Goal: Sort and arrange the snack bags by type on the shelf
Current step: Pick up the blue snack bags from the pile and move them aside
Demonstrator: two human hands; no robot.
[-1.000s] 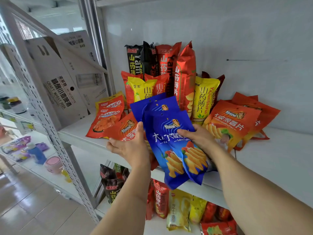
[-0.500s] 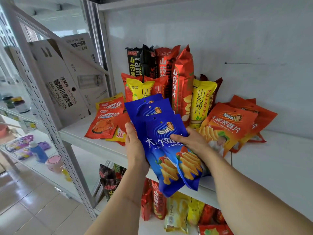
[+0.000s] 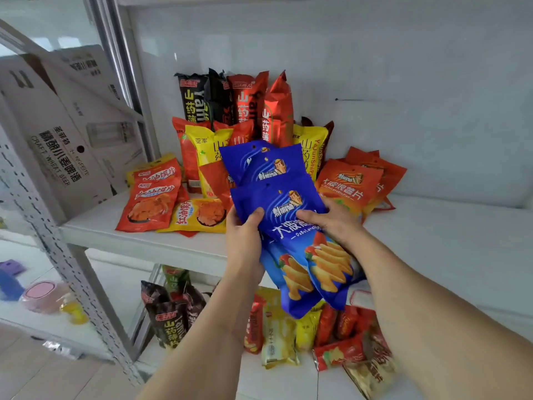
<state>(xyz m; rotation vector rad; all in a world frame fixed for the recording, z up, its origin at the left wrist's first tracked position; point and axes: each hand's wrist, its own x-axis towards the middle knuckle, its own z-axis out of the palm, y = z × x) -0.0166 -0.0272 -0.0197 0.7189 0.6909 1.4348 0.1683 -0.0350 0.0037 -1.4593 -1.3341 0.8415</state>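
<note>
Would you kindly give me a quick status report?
Left hand and right hand grip blue bags. Held above shelf edge. Nothing blocking.

You have one view only, from the camera on your head, so nothing is shared with a second view. It looks forward and down from just in front of the shelf [image 3: 150,232], close enough that both forearms run in from the bottom edge toward the middle. The back wall [image 3: 403,67] fills the upper part of the frame. Below the shelf's front edge the lower shelf [image 3: 288,382] shows. To your left the view takes in an upright post [image 3: 52,226] and the floor [image 3: 43,379]. The wide angle bends straight lines near the borders.
</note>
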